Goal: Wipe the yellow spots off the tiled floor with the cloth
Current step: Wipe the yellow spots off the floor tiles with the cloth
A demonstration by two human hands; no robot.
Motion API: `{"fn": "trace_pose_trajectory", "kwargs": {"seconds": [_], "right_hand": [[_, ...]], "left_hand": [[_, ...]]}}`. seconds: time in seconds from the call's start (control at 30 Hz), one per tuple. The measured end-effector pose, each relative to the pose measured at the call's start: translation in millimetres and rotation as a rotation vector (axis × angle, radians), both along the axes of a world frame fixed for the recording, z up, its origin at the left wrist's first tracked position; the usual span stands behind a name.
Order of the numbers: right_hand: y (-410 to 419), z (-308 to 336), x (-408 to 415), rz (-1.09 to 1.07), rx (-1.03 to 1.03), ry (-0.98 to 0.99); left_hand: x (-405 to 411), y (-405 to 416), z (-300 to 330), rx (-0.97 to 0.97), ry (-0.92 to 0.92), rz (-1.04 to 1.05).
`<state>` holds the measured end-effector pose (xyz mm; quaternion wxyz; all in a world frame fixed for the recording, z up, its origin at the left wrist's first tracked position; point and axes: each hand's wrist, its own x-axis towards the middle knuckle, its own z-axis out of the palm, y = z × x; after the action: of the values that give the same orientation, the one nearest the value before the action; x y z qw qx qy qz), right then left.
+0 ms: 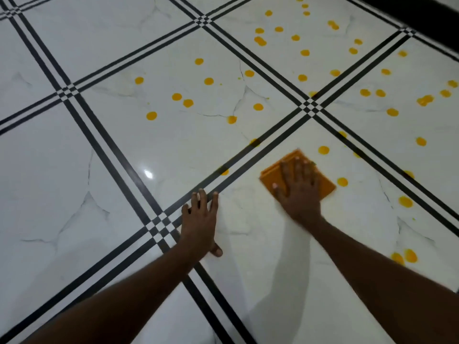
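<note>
Right hand (299,188) flat on the folded orange cloth (295,176)
Fingers spread, pressing the cloth to the white tiled floor (87,157) among yellow spots (342,182); left hand (200,220) lies open, empty, on the floor.

This looks like an indoor room, likely in a home, though nothing beyond the floor confirms it. The glossy white marble-look tiled floor (124,150) fills the view, crossed by black double-stripe borders (106,145). A ceiling light's reflection (148,174) glints just beyond one stripe crossing, and a dark edge (422,16) runs along the floor's far right.
</note>
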<state>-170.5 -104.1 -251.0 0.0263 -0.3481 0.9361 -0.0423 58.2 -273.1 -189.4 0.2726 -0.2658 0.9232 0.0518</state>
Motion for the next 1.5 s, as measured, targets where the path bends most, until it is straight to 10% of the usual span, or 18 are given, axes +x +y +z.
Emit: {"fn": "trace_pose_trajectory", "kwargs": {"seconds": [0.1,0.2,0.33,0.53,0.77,0.97,1.17,1.37,1.5], "right_hand": [[8.3,8.5,44.4,-0.272,-0.06,-0.039],[11.9,18.8,130.3,-0.074,-0.058,-0.117],[-21.0,11.6,32.5,0.295,-0.012,-0.118],[21.2,7.7,-41.4,-0.002,0.008,-0.023],[73.9,4.7,-59.3,0.53,0.107,-0.057],[55.7,5.4,-102.8,-0.066,-0.024,-0.006],[10.2,4.3,-55.8,0.425,-0.054,-0.075],[63.4,0.4,-144.9,-0.234,-0.099,0.016],[64.2,0.5,-63.0,0.052,-0.077,-0.036]], "left_hand": [[-2.6,-0.2,2.5,-0.007,-0.013,-0.004],[-4.7,1.6,11.4,0.034,-0.005,0.015],[-0.9,-1.8,10.6,0.057,0.002,0.054],[-64.5,33.8,10.4,0.092,0.169,-0.058],[-124.3,44.6,-4.4,0.055,0.127,-0.128],[-123.5,43.7,-1.5,0.063,0.126,-0.108],[-126.7,46.8,-4.3,0.069,0.106,-0.097],[-126.7,44.1,-3.5,0.08,0.084,-0.102],[-142.6,50.6,4.8,0.064,0.095,-0.067]]}}
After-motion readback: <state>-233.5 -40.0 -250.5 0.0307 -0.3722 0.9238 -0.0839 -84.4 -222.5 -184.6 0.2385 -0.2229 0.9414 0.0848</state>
